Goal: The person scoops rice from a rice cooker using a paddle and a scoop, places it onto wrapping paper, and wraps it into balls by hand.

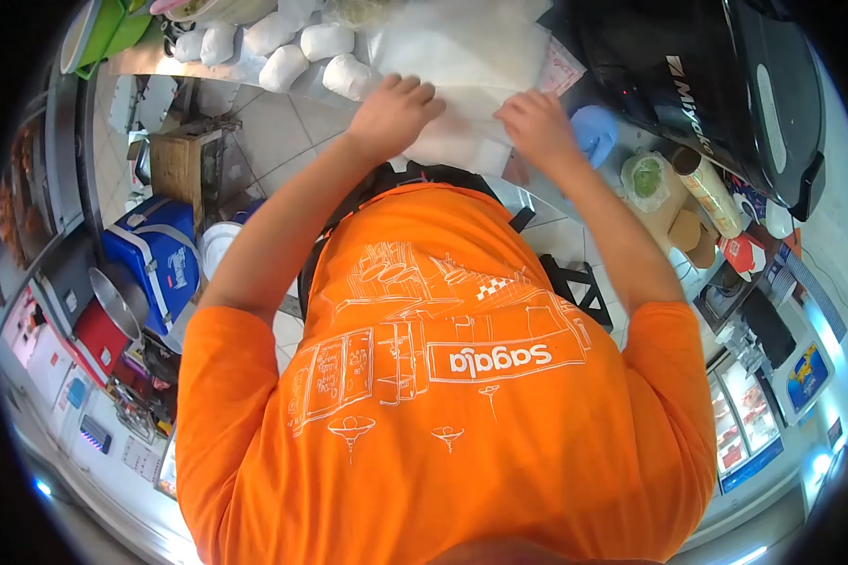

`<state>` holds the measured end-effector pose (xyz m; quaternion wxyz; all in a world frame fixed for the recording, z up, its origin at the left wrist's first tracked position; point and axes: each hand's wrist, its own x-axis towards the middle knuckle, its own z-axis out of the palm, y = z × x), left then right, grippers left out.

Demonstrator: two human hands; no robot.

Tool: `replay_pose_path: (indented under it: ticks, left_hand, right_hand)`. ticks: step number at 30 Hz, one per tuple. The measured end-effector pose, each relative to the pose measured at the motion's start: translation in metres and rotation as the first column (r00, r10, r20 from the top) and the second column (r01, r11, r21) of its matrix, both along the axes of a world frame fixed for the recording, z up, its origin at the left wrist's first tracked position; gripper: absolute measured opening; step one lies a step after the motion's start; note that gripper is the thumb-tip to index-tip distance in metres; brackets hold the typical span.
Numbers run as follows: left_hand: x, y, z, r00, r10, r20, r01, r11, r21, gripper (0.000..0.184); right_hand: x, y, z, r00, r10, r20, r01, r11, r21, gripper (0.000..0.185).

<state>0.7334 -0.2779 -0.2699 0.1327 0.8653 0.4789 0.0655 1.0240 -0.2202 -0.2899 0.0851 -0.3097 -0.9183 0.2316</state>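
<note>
Between my two hands a thin whitish sheet (pixel 457 141), plastic or paper, hangs blurred over the table's near edge. My left hand (pixel 396 118) has its fingers curled at the sheet's left side; the thumb is hidden. On the other side, my right hand (pixel 537 127) pinches the sheet with thumb and forefinger. Beyond them lies a stack of translucent white sheets (pixel 452 42). Several white wrapped bundles (pixel 328 40) sit left of the stack, the closest one (pixel 349 77) beside my left knuckles.
A black Miyako appliance (pixel 707 85) stands at the right, with a blue plastic piece (pixel 594 132) near my right wrist. Farther right are a bag of something green (pixel 644 177) and a tube-shaped roll (pixel 709 191). Green containers (pixel 104 38) stand far left; a blue cooler (pixel 155 254) is below.
</note>
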Motion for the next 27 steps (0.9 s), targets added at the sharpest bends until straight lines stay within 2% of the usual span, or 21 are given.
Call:
replay_pose_path:
  ticks: [1, 2, 3, 5, 7, 9, 11, 13, 14, 15, 16, 17, 19, 20, 21, 22, 23, 24, 25, 26, 27]
  left_hand:
    - [0.0, -0.01, -0.012, 0.999, -0.009, 0.034, 0.01, 1.0, -0.021, 0.014]
    - [0.002, -0.018, -0.023, 0.997, -0.016, 0.069, 0.019, 0.999, -0.045, 0.015]
    - [0.002, -0.022, -0.034, 0.997, -0.018, 0.073, 0.021, 0.999, -0.044, 0.015]
    - [0.002, -0.026, -0.043, 0.969, 0.094, 0.227, -0.081, 0.994, -0.067, 0.017]
    - [-0.003, -0.038, -0.035, 0.964, 0.096, 0.249, -0.077, 0.994, -0.083, 0.022]
    - [-0.007, -0.035, -0.026, 0.961, 0.081, 0.265, -0.067, 0.996, -0.06, 0.026]
    - [-0.01, -0.043, -0.036, 0.969, 0.089, 0.232, -0.064, 0.992, -0.111, 0.032]
    - [-0.009, -0.035, -0.045, 0.969, 0.096, 0.23, -0.073, 0.992, -0.107, 0.033]
    - [-0.004, -0.026, -0.043, 0.953, 0.265, 0.145, -0.219, 0.936, -0.275, 0.031]
    - [0.002, -0.017, -0.038, 0.911, 0.412, 0.029, -0.362, 0.831, -0.423, 0.029]
    - [0.01, -0.001, -0.024, 0.855, 0.515, -0.054, -0.471, 0.73, -0.495, 0.038]
    - [0.011, 0.015, -0.019, 0.821, 0.565, -0.082, -0.503, 0.648, -0.572, 0.048]
    - [0.024, 0.039, -0.003, 0.862, 0.416, -0.29, -0.507, 0.697, -0.507, 0.045]
    - [0.024, 0.043, -0.006, 0.862, 0.419, -0.286, -0.507, 0.703, -0.5, 0.045]
    - [0.024, 0.046, -0.011, 0.903, 0.301, -0.305, -0.404, 0.837, -0.368, 0.041]
    - [0.025, 0.047, -0.012, 0.921, 0.183, -0.344, -0.272, 0.934, -0.233, 0.037]
    - [0.025, 0.046, -0.014, 0.92, 0.187, -0.344, -0.275, 0.934, -0.228, 0.037]
    - [0.026, 0.045, -0.017, 0.909, 0.273, -0.315, -0.387, 0.833, -0.396, 0.033]
    - [0.027, 0.043, -0.02, 0.884, 0.356, -0.302, -0.466, 0.69, -0.553, 0.029]
    - [0.024, 0.029, -0.023, 0.869, 0.463, -0.178, -0.484, 0.716, -0.503, 0.024]
    - [0.024, 0.016, -0.027, 0.87, 0.46, -0.178, -0.482, 0.714, -0.508, 0.024]
  right_hand:
    - [0.003, -0.015, -0.01, 0.999, -0.005, 0.033, 0.002, 0.996, 0.094, 0.015]
    - [0.003, -0.027, -0.022, 0.999, -0.009, 0.039, 0.006, 0.996, 0.093, 0.015]
    - [0.001, -0.036, -0.033, 0.997, -0.074, -0.03, 0.077, 0.99, 0.116, 0.016]
    - [-0.005, -0.041, -0.034, 0.985, -0.136, -0.102, 0.149, 0.981, 0.125, 0.018]
    - [-0.004, -0.052, -0.028, 0.957, -0.224, -0.185, 0.24, 0.968, 0.071, 0.02]
    - [-0.001, -0.058, -0.022, 0.962, -0.214, -0.172, 0.232, 0.969, 0.091, 0.02]
    - [0.004, -0.054, -0.025, 0.966, -0.207, -0.156, 0.226, 0.967, 0.116, 0.021]
    - [0.007, -0.042, -0.041, 0.996, -0.083, 0.011, 0.082, 0.994, 0.069, 0.028]
    - [-0.001, -0.033, -0.037, 0.996, -0.092, 0.011, 0.091, 0.994, 0.062, 0.028]
    - [-0.016, -0.018, -0.021, 0.95, -0.268, 0.162, 0.299, 0.93, -0.215, 0.031]
    - [-0.027, -0.008, -0.01, 0.859, -0.375, 0.349, 0.503, 0.746, -0.436, 0.035]
    - [-0.033, -0.004, -0.006, 0.857, -0.379, 0.351, 0.507, 0.742, -0.438, 0.035]
    - [-0.039, 0.011, -0.001, 0.869, -0.389, 0.307, 0.46, 0.863, -0.208, 0.039]
    - [-0.038, 0.016, -0.002, 0.917, -0.286, 0.278, 0.299, 0.954, -0.004, 0.039]
    - [-0.038, 0.02, -0.002, 0.918, -0.287, 0.274, 0.297, 0.955, 0.006, 0.039]
    - [-0.042, 0.024, 0.004, 0.9, -0.185, 0.395, 0.254, 0.958, -0.13, 0.036]
    - [-0.045, 0.027, 0.008, 0.866, -0.064, 0.496, 0.224, 0.937, -0.27, 0.034]
    - [-0.043, 0.021, 0.006, 0.867, -0.062, 0.495, 0.221, 0.938, -0.268, 0.034]
    - [-0.038, 0.008, -0.003, 0.905, -0.154, 0.396, 0.262, 0.936, -0.235, 0.03]
    - [-0.033, -0.007, -0.012, 0.925, -0.243, 0.291, 0.309, 0.928, -0.208, 0.027]
    - [-0.03, -0.025, -0.021, 0.924, -0.243, 0.295, 0.311, 0.926, -0.212, 0.027]
